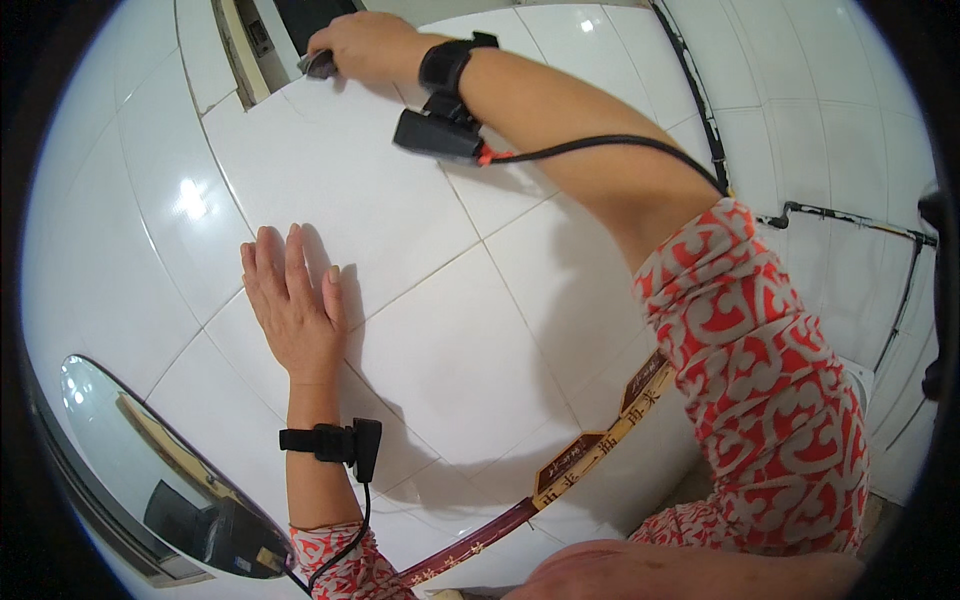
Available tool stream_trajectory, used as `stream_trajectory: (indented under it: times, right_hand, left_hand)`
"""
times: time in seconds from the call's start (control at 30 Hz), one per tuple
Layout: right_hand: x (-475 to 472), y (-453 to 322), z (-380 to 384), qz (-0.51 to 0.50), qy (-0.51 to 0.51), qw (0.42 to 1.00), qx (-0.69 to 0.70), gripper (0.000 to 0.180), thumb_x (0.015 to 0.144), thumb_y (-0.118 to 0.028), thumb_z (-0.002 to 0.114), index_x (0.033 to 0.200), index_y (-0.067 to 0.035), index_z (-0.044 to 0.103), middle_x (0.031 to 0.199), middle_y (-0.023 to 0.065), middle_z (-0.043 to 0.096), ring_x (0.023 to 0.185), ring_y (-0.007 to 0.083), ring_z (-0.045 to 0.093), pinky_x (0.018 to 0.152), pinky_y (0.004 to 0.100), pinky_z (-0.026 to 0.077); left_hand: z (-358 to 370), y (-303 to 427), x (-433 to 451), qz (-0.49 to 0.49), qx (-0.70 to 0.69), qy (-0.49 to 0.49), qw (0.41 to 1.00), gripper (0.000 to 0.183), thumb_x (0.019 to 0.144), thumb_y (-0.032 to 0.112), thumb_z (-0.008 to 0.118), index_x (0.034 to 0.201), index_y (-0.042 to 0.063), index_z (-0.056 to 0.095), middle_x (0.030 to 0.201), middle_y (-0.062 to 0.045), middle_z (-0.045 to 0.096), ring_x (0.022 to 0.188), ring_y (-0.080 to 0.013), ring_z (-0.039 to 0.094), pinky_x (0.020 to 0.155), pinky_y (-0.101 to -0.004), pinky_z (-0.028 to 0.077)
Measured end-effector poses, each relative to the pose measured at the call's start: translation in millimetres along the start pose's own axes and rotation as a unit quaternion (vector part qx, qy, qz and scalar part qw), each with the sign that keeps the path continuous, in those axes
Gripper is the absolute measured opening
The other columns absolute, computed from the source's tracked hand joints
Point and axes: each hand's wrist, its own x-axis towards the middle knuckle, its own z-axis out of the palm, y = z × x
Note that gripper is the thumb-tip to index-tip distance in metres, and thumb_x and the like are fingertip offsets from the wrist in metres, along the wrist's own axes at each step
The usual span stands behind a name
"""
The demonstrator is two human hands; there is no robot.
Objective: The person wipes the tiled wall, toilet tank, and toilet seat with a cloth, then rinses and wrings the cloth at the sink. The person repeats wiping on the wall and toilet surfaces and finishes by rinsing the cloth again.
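Observation:
My left hand (295, 311) lies palm down with its fingers extended against the white tiles (420, 330), holding nothing. Far up at the top, my right hand (375, 46) closes around a small dark grey pad or wadded cloth (319, 65). Most of that grey thing is hidden under the fingers, so its exact kind does not show. It touches or nearly touches the tiled surface by a narrow recess (262, 45). Each wrist wears a black strap with a small device, and a black cable (622, 140) runs along the right forearm.
An oval mirror (112, 435) stands at the lower left, close to my left forearm. Decorated strips bearing writing (574, 469) follow the near edge. Dark-lined joints (694, 82) cross the tiles at right. A dark panel (311, 19) sits beyond the recess.

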Motion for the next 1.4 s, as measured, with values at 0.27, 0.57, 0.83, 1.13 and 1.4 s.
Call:
stream_trajectory:
  times: [0.27, 0.57, 0.83, 1.13, 1.4]
  right_hand:
    - [-15, 45, -27, 0.115, -0.134, 0.984, 0.016, 0.024, 0.083, -0.010, 0.053, 0.100, -0.008, 0.070, 0.090, 0.0162, 0.068, 0.085, 0.0308, 0.066, 0.073, 0.0408, 0.052]
    - [-21, 27, 19, -0.042, 0.036, 0.997, -0.062, 0.028, 0.085, -0.021, 0.052, 0.104, -0.009, 0.069, 0.099, 0.0158, 0.068, 0.093, 0.0331, 0.065, 0.081, 0.0429, 0.051]
    - [-28, 62, -39, 0.001, -0.088, 0.977, -0.194, 0.022, 0.083, -0.005, 0.051, 0.094, -0.005, 0.070, 0.089, 0.0201, 0.067, 0.083, 0.0363, 0.064, 0.073, 0.0439, 0.051]
    - [-9, 69, -25, -0.162, -0.147, 0.963, -0.159, 0.023, 0.083, -0.006, 0.054, 0.103, -0.004, 0.065, 0.101, 0.0147, 0.063, 0.099, 0.0306, 0.058, 0.088, 0.0368, 0.047]
    - [28, 89, -40, -0.172, -0.123, 0.957, -0.199, 0.019, 0.081, -0.011, 0.056, 0.093, -0.002, 0.067, 0.090, 0.0154, 0.067, 0.083, 0.0302, 0.064, 0.073, 0.0384, 0.050]
  left_hand:
    - [-1, 1, -6, -0.027, 0.019, -0.040, 0.999, 0.053, 0.090, 0.034, 0.056, 0.140, 0.019, 0.044, 0.148, -0.013, 0.034, 0.140, -0.0355, 0.026, 0.114, -0.0500, 0.022]
    - [0, -3, -4, -0.013, -0.006, -0.023, 1.000, 0.053, 0.093, 0.038, 0.052, 0.141, 0.021, 0.042, 0.148, -0.011, 0.034, 0.140, -0.0332, 0.026, 0.114, -0.0493, 0.022]
    - [2, 2, -7, -0.027, 0.008, -0.039, 0.999, 0.056, 0.091, 0.038, 0.055, 0.143, 0.022, 0.040, 0.149, -0.011, 0.033, 0.141, -0.0330, 0.024, 0.115, -0.0498, 0.020]
    - [2, -2, -7, -0.027, -0.026, -0.004, 0.999, 0.058, 0.090, 0.035, 0.058, 0.143, 0.020, 0.040, 0.145, -0.012, 0.036, 0.138, -0.0343, 0.029, 0.113, -0.0506, 0.025]
    - [2, 0, -9, -0.026, 0.000, -0.012, 1.000, 0.056, 0.090, 0.033, 0.058, 0.142, 0.019, 0.041, 0.145, -0.013, 0.036, 0.138, -0.0344, 0.030, 0.113, -0.0513, 0.025]
